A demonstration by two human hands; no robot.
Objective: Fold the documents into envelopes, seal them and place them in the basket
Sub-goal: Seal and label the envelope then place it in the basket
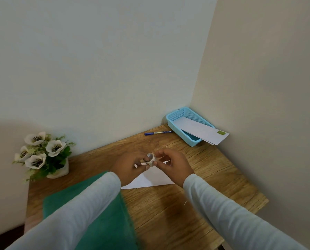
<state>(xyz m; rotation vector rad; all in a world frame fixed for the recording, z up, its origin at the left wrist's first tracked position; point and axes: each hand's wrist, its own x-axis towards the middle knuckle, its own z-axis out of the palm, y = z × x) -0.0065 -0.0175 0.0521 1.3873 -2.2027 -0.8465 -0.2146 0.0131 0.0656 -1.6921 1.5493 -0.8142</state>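
A small roll of patterned tape (151, 159) is held above the table between both hands. My left hand (129, 168) grips the roll from the left. My right hand (174, 166) pinches at its right side, fingers on the tape's edge. Under the hands lies a white envelope (150, 179) on the wooden table, partly hidden by them. A light blue mesh basket (174, 121) stands in the far right corner with a long white envelope (202, 131) resting in it, one end with a green sticker sticking out over the rim.
A blue pen (157, 133) lies by the back wall, left of the basket. A pot of white artificial flowers (42, 156) stands at the table's left edge. A green cloth or folder (103, 222) covers the near left of the wooden table (213, 177). Walls close in behind and right.
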